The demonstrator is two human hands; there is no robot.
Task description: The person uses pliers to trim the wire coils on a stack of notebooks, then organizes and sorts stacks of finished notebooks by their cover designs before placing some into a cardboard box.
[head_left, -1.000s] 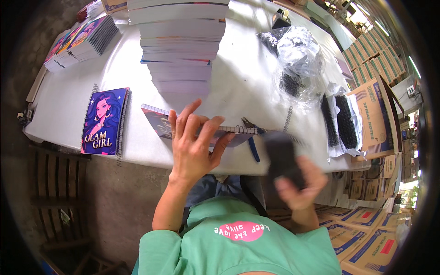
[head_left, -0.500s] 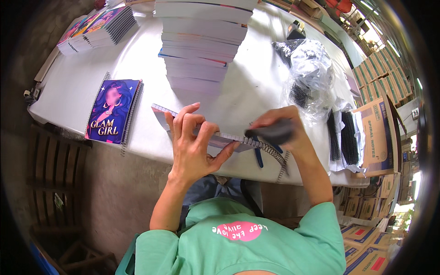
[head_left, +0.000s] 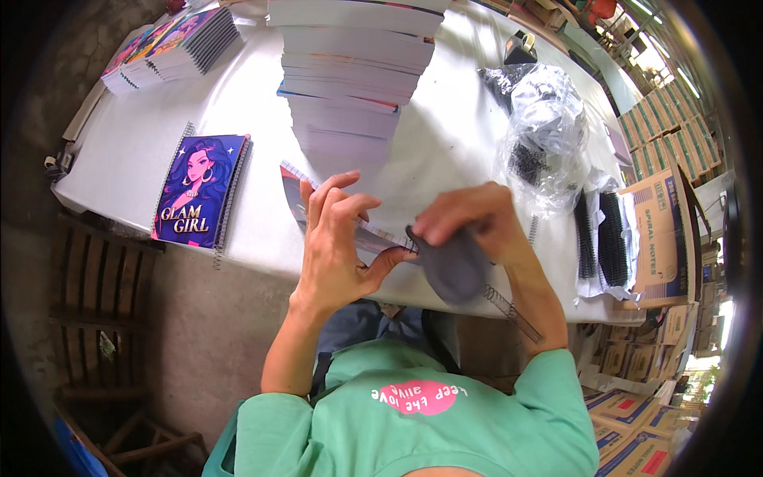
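You are pressing your left hand (head_left: 338,238) flat on a loose notebook (head_left: 350,226) lying at the near edge of the white worktop (head_left: 238,111), fingers spread, thumb reaching toward the page edge; this hand's grip is released, resting rather than clasping. Your right hand (head_left: 469,219) is clenching a dark grey, rounded tool (head_left: 453,266) just beside the left thumb, over the notebook's near edge. A black wire spiral (head_left: 513,310) is trailing from under the tool past the worktop's edge; whether it is threaded into the pages is hard to tell, since the hands are covering the spot. A tall stack of unbound notebooks (head_left: 350,71) is standing directly behind your hands. To your left, a finished spiral notebook (head_left: 199,191) with a purple illustrated cover is lying alone, and more bound notebooks (head_left: 171,48) are piling up in the far left corner. To your right, a crumpled clear plastic bag (head_left: 548,127) is sitting near a bundle of black spirals (head_left: 600,238) beside an open cardboard box (head_left: 664,230).
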